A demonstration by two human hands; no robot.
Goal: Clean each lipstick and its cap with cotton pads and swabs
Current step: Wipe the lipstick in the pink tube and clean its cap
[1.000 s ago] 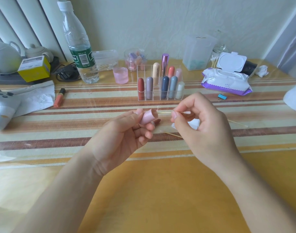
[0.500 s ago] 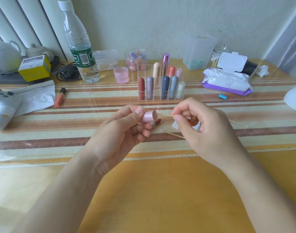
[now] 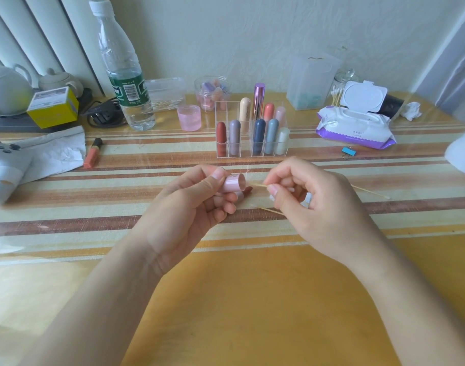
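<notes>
Head view, bench (image 3: 226, 299) with striped cloth across the middle.

Left hand (image 3: 197, 207): fingers (image 3: 215, 177) curled around a pink cap (image 3: 234, 183), thumb on top, open mouth of the cap facing right. The cap is held above the bench, near centre, in front of the organizer. A second pale pink part shows just under the cap among the lower fingers; too hidden to identify.

Right hand (image 3: 313, 207): thumb and forefinger pinch a thin wooden swab (image 3: 256, 184), remaining fingers curled in. The stick points left and its far end reaches the rim of the cap; cannot tell whether the tip is inside.

A second swab (image 3: 265, 208) lies on the cloth below the two hands. A third swab (image 3: 371, 192) lies to the right, partly hidden behind the right hand.

Far centre: clear organizer (image 3: 252, 154) holding upright capped lipsticks (image 3: 259, 136) in red, grey, cream, metallic pink, coral, navy, blue and white.

Far right: wet wipes pack (image 3: 355, 128), lid flipped open; blue binder clip (image 3: 348, 151) just in front of it.

Far left: water bottle (image 3: 123, 75), pink cup (image 3: 189, 118) between it and the organizer, orange lip tube (image 3: 92, 153) lying flat, yellow box (image 3: 53, 108).
</notes>
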